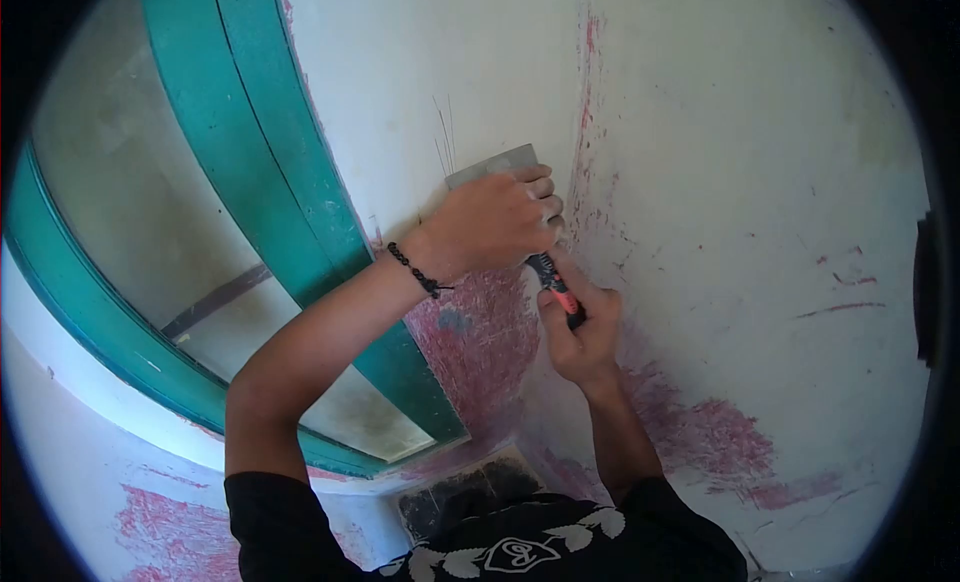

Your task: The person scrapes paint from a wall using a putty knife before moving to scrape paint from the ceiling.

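The scraper (pixel 558 287) is at the wall (pixel 430 42), between the teal frame (pixel 335 244) on the left and the corner (pixel 587 92) on the right. The right hand (pixel 590 337) is closed round its red and black handle on the near side. The left hand (pixel 490 222), a bracelet (pixel 415 270) at its wrist, lies over the blade (pixel 515 160), fingers bent by the right edge; its palm is hidden, so I can't tell whether it grips or only presses.

Uneven pressure there could tip the blade and gouge the wall. A swing left could nick the frame, one right could catch the corner, and a slip could drag those bent fingers over the rough plaster.
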Demonstrator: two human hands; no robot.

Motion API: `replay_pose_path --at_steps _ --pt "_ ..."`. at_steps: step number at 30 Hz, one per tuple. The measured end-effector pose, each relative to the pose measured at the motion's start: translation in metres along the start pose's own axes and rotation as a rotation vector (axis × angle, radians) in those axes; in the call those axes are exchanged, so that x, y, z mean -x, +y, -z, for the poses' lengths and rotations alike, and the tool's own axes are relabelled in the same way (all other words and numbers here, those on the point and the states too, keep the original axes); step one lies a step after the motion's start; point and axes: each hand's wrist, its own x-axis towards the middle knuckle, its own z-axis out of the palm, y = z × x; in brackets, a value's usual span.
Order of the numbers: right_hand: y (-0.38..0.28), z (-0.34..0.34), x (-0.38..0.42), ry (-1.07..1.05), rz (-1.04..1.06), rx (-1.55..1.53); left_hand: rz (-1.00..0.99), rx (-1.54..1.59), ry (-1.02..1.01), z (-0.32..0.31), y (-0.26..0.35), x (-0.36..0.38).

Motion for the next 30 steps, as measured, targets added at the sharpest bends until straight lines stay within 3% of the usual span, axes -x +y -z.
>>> replay_pose_path --at_steps 2,5,6,10,12,16,18,20,23,24,27,30 --pt "0.002 -0.003 -0.007 0.019 0.044 0.041 -0.043 -0.030 -0.039 0.006 -0.012 -0.001" --pt "-0.021 0.001 -0.057 0.034 0.064 0.078 0.031 -0.134 -0.072 0.048 -0.060 -0.029" --pt "-0.037 0.005 -0.074 0.029 0.057 0.055 0.124 -0.078 -0.168 0.071 -0.067 -0.039" --pt "-0.058 -0.005 -0.070 0.044 0.008 0.044 0.033 -0.042 -0.060 0.075 -0.064 -0.027" --pt "-0.054 -0.009 -0.080 0.089 0.081 0.060 0.061 -0.068 -0.105 0.084 -0.076 -0.033" --pt "-0.097 -0.004 -0.172 0.146 0.218 0.181 0.098 -0.182 -0.014 0.149 -0.146 -0.069" --pt "-0.130 0.008 -0.201 0.089 0.144 0.136 0.142 -0.182 -0.002 0.174 -0.162 -0.085" --pt "-0.143 0.011 -0.204 0.040 0.124 0.094 0.107 -0.187 0.109 0.178 -0.163 -0.081" --pt "-0.123 -0.007 -0.186 0.106 0.265 0.191 0.119 -0.199 0.044 0.172 -0.152 -0.060" --pt "-0.140 -0.009 -0.185 0.055 0.059 0.186 0.204 -0.188 -0.102 0.187 -0.146 -0.063" --pt "-0.162 -0.021 -0.246 0.173 0.342 0.204 0.211 -0.307 0.043 0.227 -0.193 -0.077" --pt "-0.215 -0.025 -0.332 0.196 0.357 0.263 0.352 -0.357 0.170 0.284 -0.241 -0.099"
